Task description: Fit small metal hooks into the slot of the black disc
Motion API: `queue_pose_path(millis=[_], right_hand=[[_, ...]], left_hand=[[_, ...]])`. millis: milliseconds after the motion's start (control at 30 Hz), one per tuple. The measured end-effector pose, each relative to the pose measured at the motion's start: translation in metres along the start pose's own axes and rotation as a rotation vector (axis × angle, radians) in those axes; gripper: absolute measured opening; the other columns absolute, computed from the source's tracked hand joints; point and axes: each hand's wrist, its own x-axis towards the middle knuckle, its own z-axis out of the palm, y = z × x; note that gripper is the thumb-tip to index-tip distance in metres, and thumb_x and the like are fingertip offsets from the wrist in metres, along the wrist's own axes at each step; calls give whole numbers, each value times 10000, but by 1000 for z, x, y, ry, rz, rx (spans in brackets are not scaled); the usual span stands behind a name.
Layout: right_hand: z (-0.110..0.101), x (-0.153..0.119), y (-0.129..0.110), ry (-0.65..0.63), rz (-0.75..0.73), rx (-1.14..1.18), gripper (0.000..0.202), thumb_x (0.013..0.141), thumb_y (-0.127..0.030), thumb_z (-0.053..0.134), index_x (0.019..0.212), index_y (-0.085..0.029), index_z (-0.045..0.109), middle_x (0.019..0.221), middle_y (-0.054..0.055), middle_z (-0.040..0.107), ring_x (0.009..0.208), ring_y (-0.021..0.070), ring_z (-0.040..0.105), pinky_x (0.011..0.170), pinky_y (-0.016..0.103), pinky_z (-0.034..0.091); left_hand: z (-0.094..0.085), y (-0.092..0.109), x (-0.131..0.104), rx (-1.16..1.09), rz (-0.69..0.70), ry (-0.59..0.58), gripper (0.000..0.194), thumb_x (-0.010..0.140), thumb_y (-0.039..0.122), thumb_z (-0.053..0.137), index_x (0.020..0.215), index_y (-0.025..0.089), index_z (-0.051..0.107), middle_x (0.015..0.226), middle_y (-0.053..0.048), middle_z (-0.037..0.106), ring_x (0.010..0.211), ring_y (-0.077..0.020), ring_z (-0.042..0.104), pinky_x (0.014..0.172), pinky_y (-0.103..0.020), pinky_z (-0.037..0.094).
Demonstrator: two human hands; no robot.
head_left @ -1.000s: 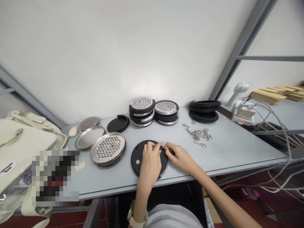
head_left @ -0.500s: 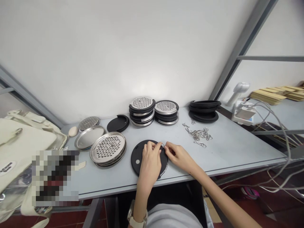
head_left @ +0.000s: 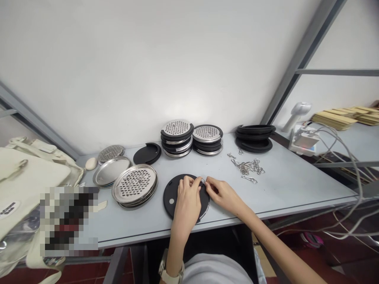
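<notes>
A round black disc [head_left: 170,192] with a pale dot lies near the table's front edge. My left hand [head_left: 188,197] rests on top of it, thumb and fingers drawn together at its upper right. Beside it, at the disc's right rim, my right hand [head_left: 219,191] has its fingers pinched on a small metal clip [head_left: 203,181]. The clip sits between both hands' fingertips, partly covered. More metal clips [head_left: 250,167] lie in a loose heap to the right. Perforated metal discs [head_left: 136,184] are stacked to the left.
Two stacks of black-rimmed perforated discs [head_left: 177,127] [head_left: 207,133] stand by the wall. Black rings [head_left: 254,145] are piled at the back right. A pale bag [head_left: 32,169] is at the left; a scanner [head_left: 299,110], cables and wooden pieces [head_left: 334,119] are at the right.
</notes>
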Motion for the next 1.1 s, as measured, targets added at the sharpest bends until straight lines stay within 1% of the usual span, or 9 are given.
queue_pose_path(millis=[600,800,1000,1100], right_hand=[[2,0,3,7,8,22,257,924,-307,355,684,-215,362,553,-61,390,487,101,351,507,227,272],[-2,-1,2,40,12,52,267,926,-312,344,680,-210,367,559,-60,380,501,99,361,514,228,288],[-2,1,0,42,10,42,276,942,-320,323,697,-210,387,576,-48,421,512,107,395,527,233,304],[-1,1,0,17,1,25,274,950,-323,313,710,-214,390,596,-39,452,523,116,427,533,233,313]], left_hand=[[-1,0,0,-12,-6,-4,337,942,140,348,1221,248,504,1009,-61,473,969,-207,456,892,-375,411],[-1,0,0,-6,-1,5,324,935,118,341,1148,259,542,1007,-55,465,959,-201,461,886,-373,407],[0,0,0,-10,-10,25,264,952,171,343,1160,222,498,1043,-61,473,983,-206,451,903,-385,395],[0,0,0,-10,-4,19,314,953,169,342,1232,241,466,1037,-58,470,979,-203,449,907,-386,393]])
